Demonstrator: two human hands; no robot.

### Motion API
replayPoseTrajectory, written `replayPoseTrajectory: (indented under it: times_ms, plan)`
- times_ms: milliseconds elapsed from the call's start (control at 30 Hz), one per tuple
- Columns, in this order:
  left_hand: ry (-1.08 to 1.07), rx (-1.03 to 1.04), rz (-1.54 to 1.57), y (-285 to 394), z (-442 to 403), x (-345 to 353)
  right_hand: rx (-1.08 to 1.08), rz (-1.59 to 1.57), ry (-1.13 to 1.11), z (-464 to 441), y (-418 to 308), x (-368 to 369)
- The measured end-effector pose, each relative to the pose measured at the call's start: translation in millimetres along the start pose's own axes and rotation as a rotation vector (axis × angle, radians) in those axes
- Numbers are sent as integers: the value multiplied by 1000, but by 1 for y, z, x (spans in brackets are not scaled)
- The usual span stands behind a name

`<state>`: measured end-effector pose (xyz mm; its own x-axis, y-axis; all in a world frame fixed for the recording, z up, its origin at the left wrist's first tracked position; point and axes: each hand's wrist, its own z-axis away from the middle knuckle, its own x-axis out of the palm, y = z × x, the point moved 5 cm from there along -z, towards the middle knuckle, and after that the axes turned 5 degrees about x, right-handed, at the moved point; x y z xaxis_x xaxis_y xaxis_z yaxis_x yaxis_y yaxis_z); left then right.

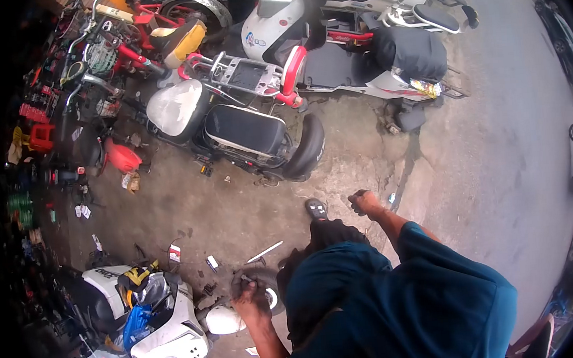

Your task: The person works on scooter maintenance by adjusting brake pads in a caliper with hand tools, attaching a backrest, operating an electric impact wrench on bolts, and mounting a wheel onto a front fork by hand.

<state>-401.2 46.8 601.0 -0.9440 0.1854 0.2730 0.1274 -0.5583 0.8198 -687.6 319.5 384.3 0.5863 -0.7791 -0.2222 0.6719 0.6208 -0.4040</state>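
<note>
My left hand (247,300) is at the lower middle, above or beside the dark tyre (264,275) of a small wheel. Its fingers are closed, with a small dark piece at their tips that is too small to name. Whether the hand touches the tyre, I cannot tell. My right hand (366,204) hangs over the ground at the right, curled into a fist; anything inside it is hidden. Just left of that hand shows a dark shoe (316,209). The white scooter (171,336) stands to the left of my left hand.
Beyond my feet stands an electric scooter with a black seat (245,128), and further back a larger white scooter (275,35). A long white strip (265,251) and a small red-and-white box (174,253) lie on the ground. Parts crowd the left; a grey road (518,127) runs right.
</note>
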Motion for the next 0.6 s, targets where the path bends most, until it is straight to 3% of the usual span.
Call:
replayPoseTrajectory:
  times_ms: [200,267,367,400,600]
  plan:
    - [63,-35,-55,-9,4,6,-58,-94,-116,-37,-21,15]
    - [84,-32,-60,-6,4,11,-46,-41,-100,-13,-36,5]
    - [109,-52,6,-4,3,13,-46,114,-91,-47,-2,-12]
    - [132,-68,38,-5,2,12,85,-58,-128,-43,2,-19]
    - [113,-91,66,-4,-4,11,135,-181,-146,-31,1,-34]
